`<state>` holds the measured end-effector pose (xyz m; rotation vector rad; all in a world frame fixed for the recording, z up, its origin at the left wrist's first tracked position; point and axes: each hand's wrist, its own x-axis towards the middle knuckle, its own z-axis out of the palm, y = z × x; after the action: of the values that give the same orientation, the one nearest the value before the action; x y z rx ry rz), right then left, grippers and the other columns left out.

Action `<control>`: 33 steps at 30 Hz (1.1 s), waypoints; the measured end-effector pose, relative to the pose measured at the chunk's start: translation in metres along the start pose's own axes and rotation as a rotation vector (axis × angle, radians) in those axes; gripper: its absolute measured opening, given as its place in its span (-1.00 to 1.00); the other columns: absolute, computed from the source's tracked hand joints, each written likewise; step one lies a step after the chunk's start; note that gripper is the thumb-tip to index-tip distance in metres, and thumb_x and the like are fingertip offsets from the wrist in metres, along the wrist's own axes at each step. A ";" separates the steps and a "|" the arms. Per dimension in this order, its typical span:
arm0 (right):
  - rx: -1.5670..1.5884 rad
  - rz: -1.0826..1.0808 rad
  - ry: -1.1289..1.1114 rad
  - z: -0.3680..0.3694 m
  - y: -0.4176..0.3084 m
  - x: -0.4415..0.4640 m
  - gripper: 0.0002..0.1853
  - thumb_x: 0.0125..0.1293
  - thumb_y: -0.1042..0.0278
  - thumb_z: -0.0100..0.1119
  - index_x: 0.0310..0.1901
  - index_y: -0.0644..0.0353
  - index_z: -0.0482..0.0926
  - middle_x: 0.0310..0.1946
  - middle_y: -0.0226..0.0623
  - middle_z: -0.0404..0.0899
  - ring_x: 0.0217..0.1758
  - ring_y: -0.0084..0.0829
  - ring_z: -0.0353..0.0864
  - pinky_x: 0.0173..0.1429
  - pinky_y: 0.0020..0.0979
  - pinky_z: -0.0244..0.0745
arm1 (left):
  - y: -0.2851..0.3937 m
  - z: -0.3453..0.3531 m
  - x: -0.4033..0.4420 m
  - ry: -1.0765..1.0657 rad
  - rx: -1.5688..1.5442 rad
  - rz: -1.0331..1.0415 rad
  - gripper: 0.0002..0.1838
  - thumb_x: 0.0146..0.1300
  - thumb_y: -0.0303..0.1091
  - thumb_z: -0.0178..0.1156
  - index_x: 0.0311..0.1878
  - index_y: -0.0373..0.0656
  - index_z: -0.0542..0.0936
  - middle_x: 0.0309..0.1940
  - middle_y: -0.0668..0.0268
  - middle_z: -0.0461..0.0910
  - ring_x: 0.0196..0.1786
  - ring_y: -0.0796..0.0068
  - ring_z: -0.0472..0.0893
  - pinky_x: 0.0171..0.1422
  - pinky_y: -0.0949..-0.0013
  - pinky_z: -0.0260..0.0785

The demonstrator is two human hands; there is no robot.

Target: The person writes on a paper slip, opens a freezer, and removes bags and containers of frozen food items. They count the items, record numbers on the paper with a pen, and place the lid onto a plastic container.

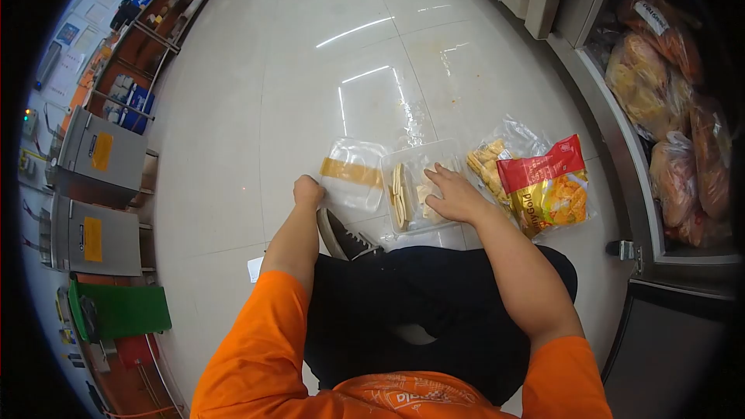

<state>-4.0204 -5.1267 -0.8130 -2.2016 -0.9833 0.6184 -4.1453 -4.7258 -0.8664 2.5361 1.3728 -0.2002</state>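
My left hand [308, 191] is curled closed beside the left edge of a clear plastic lid [365, 196] with a yellow-brown band across it. What those fingers hold, if anything, is hidden. Over a clear plastic container [389, 226] on the floor, my right hand [458, 195] spreads its fingers, touching pale flat pieces [425, 186] inside. A row of pale slices [400, 192] stands on edge along the container's left side. Just right of it lie a clear bag of yellowish food pieces [487, 164] and a red and gold food packet [549, 194].
My shoe [341, 237] is close to the lid. At right, an open refrigerator or freezer cabinet [601, 101] holds several bagged foods [640, 81], its door [675, 341] swung low. Grey steel units [97, 229] and a green bin [128, 309] line the left. Tiled floor [225, 124] stretches ahead.
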 end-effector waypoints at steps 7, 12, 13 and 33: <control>0.024 0.031 0.009 -0.004 0.000 0.000 -0.25 0.30 0.06 0.14 0.49 0.21 0.34 0.56 0.21 0.13 0.56 0.17 0.23 0.61 -0.05 0.17 | -0.014 0.005 0.007 -0.155 -0.094 0.055 -0.74 0.08 -0.42 0.31 -0.14 -0.28 0.74 -0.25 0.02 0.76 -0.19 0.13 0.77 -0.10 0.17 0.64; 0.040 0.041 0.020 -0.005 0.005 0.002 -0.25 0.31 0.05 0.16 0.48 0.24 0.35 0.56 0.21 0.14 0.58 0.12 0.23 0.61 -0.07 0.18 | 0.008 -0.032 -0.002 -0.182 -0.583 -0.058 -0.72 0.17 -0.46 0.11 -0.05 -0.30 0.61 -0.41 0.11 0.70 -0.49 0.28 0.67 -0.49 0.21 0.53; 0.064 0.035 0.047 -0.004 0.009 0.005 -0.25 0.31 0.02 0.17 0.47 0.26 0.36 0.55 0.21 0.15 0.58 0.10 0.22 0.61 -0.08 0.18 | 0.016 -0.047 -0.003 -0.087 -0.596 -0.016 -0.71 0.19 -0.48 0.08 -0.02 -0.29 0.56 -0.43 0.09 0.68 -0.47 0.24 0.67 -0.43 0.18 0.53; 0.787 0.225 0.355 -0.015 -0.025 0.019 -0.20 0.49 0.02 0.20 0.54 0.31 0.09 -0.04 0.04 0.66 0.11 -0.09 0.68 0.23 -0.17 0.53 | 0.102 -0.081 -0.150 0.221 -1.348 0.194 -0.63 0.27 -0.54 -0.01 0.15 -0.19 0.31 -0.51 0.40 0.43 -0.65 0.60 0.35 -0.65 0.43 0.20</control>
<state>-4.0115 -5.1040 -0.7878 -1.6271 -0.2316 0.5591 -4.1414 -4.8769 -0.7372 1.4926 0.7915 0.7899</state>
